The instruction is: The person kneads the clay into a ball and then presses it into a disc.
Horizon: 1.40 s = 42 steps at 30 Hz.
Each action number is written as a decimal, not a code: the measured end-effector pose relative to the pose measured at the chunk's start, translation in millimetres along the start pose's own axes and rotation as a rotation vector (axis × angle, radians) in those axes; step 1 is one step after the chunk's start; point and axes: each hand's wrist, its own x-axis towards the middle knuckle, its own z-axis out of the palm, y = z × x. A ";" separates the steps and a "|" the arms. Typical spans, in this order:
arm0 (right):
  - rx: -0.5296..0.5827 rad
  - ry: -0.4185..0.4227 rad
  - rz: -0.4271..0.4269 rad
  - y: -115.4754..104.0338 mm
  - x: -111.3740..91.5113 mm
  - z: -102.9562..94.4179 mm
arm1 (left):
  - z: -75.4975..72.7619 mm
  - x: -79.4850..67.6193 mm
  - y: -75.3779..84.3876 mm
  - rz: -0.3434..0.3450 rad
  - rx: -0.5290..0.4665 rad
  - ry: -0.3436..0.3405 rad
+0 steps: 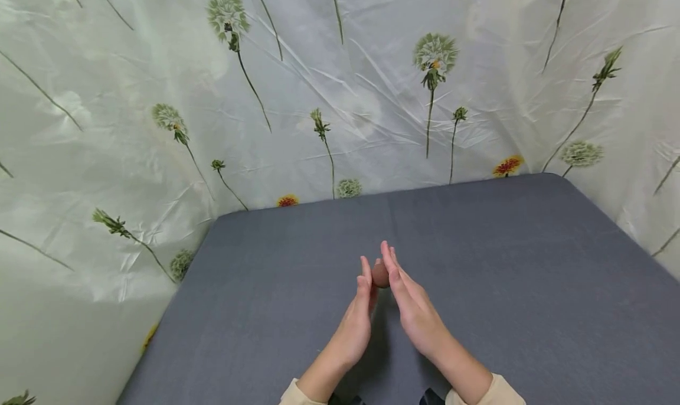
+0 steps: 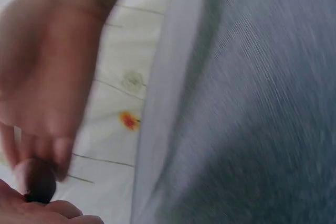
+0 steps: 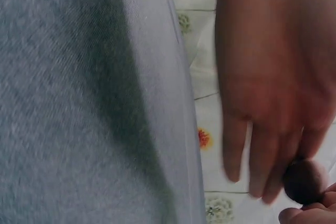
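A small brown ball (image 1: 380,275) sits between the fingers of both hands, above the grey surface. My left hand (image 1: 355,328) touches it from the left with straight fingers. From the right, my right hand (image 1: 422,316) presses against it, its fingers also extended. The two hands lean toward each other at the fingers, while the palms stand apart lower down. The ball (image 2: 40,180) shows dark at the lower left of the left wrist view. In the right wrist view the same ball (image 3: 305,181) appears at the lower right, touching fingers; its material cannot be told.
A grey cloth-covered table (image 1: 297,263) spreads beneath the hands, which cast shadows on it. Behind it and along its sides hangs a wrinkled white sheet (image 1: 372,151) printed with dandelions and flowers. Beige sleeves (image 1: 491,391) show at the lower edge.
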 end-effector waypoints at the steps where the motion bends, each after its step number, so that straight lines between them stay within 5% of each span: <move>1: 0.005 -0.007 0.015 1.8 1.3 0.2 | -0.4 -2.9 2.5 -0.001 -0.025 -0.007; 9: 0.090 -0.152 0.116 9.8 -3.2 18.6 | -13.9 -9.7 1.2 0.067 0.017 0.142; 16: 0.054 -0.214 0.016 9.9 -17.1 33.7 | -26.8 3.4 -11.5 0.065 0.030 0.304; 22: 0.001 -0.100 -0.053 10.7 -16.5 29.1 | -19.4 2.8 -14.1 0.001 0.075 0.231; 29: 0.000 -0.012 0.059 11.8 -5.2 13.1 | -3.9 -5.8 -9.5 0.013 0.081 0.099; 36: 0.056 -0.104 0.134 14.4 -6.5 19.8 | -7.7 -8.4 -5.0 0.096 0.092 0.201; 42: 0.048 -0.152 0.059 11.8 -17.2 33.2 | -20.9 -1.4 -7.8 0.091 0.036 0.300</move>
